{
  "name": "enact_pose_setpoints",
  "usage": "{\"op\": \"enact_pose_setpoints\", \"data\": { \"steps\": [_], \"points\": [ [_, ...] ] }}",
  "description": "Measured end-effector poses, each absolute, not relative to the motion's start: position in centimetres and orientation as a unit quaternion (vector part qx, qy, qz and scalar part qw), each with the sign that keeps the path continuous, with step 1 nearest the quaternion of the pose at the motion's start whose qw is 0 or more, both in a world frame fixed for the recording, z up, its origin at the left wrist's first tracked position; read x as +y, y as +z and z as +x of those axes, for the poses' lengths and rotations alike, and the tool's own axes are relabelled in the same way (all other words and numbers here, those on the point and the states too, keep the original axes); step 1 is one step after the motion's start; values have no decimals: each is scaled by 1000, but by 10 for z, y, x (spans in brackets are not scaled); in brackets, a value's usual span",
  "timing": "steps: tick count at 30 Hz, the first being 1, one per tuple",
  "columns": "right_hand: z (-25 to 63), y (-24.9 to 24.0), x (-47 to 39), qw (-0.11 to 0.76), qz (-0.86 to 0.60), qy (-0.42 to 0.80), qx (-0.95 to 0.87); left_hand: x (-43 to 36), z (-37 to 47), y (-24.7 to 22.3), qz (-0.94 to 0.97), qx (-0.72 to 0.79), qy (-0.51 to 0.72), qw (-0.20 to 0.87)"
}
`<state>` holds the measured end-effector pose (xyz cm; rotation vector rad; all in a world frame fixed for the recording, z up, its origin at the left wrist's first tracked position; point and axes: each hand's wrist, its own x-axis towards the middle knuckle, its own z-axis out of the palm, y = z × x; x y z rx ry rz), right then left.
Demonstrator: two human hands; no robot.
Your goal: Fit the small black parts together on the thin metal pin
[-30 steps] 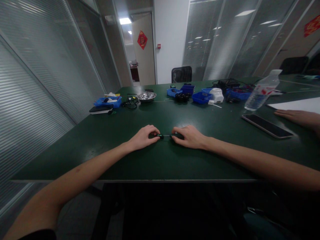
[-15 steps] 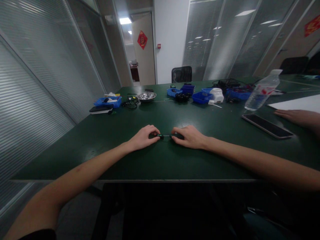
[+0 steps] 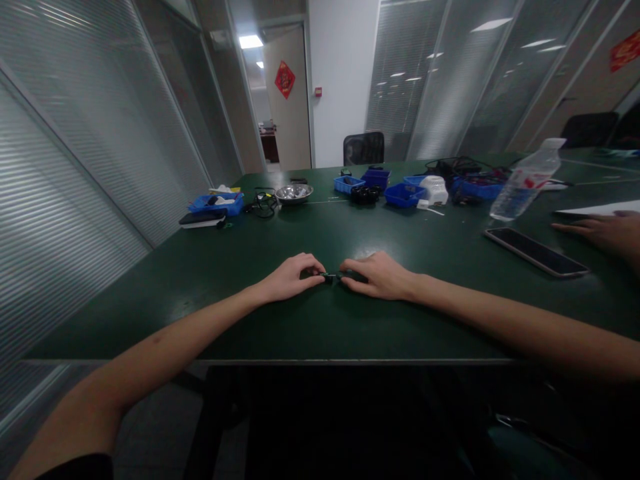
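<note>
Over the green table [image 3: 280,327], my left hand [image 3: 295,276] pinches a small black piece with green on it [image 3: 328,277] between thumb and fingertips. Its exact kind is too small to make out. Facing it from the right, my right hand [image 3: 379,275] is closed around the dark handle of what looks like a small screwdriver [image 3: 337,275]. The thin metal shaft points left at the small piece; whether the tip touches it I cannot tell. Most of the handle is hidden by my fingers.
At right lie a phone [image 3: 536,252] and a clear bottle [image 3: 527,180], near another person's hand [image 3: 600,232] on white paper. Farther back are a metal bowl [image 3: 294,194], blue trays [image 3: 404,195], black cables [image 3: 263,203] and a dark notebook [image 3: 203,219].
My left hand has shifted slightly right with the small piece, so the gap between my hands is narrower and less shaft shows. The other person's hand and the paper have moved.
</note>
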<state>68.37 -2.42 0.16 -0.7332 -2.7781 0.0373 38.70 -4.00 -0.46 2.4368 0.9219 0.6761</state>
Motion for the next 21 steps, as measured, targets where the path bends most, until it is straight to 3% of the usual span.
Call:
{"op": "enact_pose_setpoints", "data": {
  "steps": [10,21],
  "points": [
    [680,3,-27,120,-238,-10,-964,-44,395,-5,883,325,248,232],
    [684,-3,-23,170,-314,-4,-934,-39,392,-6,864,361,242,253]
  ]
}}
